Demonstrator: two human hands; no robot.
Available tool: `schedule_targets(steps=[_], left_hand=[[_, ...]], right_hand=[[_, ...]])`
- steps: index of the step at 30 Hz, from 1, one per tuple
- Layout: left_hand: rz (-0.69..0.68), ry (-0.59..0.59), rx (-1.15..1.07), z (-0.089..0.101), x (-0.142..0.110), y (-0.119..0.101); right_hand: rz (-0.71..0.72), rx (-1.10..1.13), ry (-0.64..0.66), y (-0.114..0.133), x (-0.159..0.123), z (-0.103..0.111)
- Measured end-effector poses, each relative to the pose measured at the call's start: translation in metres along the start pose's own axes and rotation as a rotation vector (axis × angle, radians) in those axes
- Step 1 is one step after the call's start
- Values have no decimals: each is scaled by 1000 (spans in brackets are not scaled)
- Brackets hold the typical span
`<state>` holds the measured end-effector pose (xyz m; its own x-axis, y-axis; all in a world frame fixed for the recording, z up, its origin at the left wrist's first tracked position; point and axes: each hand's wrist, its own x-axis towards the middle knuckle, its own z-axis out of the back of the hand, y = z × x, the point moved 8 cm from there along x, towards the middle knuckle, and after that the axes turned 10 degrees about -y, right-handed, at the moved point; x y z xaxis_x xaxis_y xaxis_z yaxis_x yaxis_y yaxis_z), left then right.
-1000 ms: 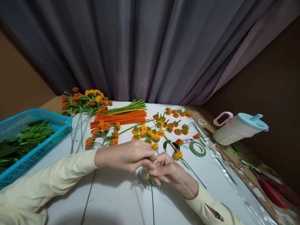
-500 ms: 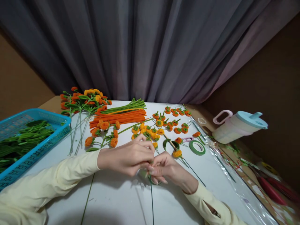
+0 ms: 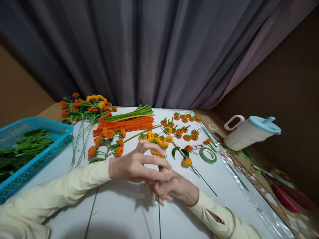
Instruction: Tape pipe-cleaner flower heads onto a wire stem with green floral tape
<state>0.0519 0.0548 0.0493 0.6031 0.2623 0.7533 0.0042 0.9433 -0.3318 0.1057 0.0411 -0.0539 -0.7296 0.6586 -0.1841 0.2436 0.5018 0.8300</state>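
Note:
My right hand (image 3: 178, 188) has its thumb and fingers closed around a thin dark green stem (image 3: 159, 215), which runs down towards me. Over it reaches my left hand (image 3: 139, 163), fingers spread and curved, the lower ones touching the right hand; its thumb is hidden. A small green tip (image 3: 160, 168) of the stem shows between the left fingers. Just beyond lie yellow pom-pom flowers (image 3: 163, 144), partly covered by the left hand. To the right are a yellow flower (image 3: 186, 162) on a stem and a roll of green tape (image 3: 208, 155).
A blue basket (image 3: 56, 144) of green leaves stands at left. Orange and green pipe cleaners (image 3: 124, 124) lie behind my hands, beside bunched flowers (image 3: 84, 106). At right are a tumbler (image 3: 249, 134), clear plastic film (image 3: 251, 196) and red-handled pliers (image 3: 284, 197).
My left fingers have opened out from a pinch and now stretch over the right hand. The right hand has shifted slightly left and down, still on the stem. The view has moved a little.

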Motion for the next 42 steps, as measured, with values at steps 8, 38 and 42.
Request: schedule_targets(steps=[8, 38, 42], left_hand=[[361, -53, -5, 17, 1, 21], [679, 182, -126, -25, -25, 26], [716, 57, -3, -16, -28, 29]], right_hand=[[139, -139, -285, 23, -11, 15], [272, -573, -372, 35, -21, 24], [183, -386, -421, 23, -18, 27]])
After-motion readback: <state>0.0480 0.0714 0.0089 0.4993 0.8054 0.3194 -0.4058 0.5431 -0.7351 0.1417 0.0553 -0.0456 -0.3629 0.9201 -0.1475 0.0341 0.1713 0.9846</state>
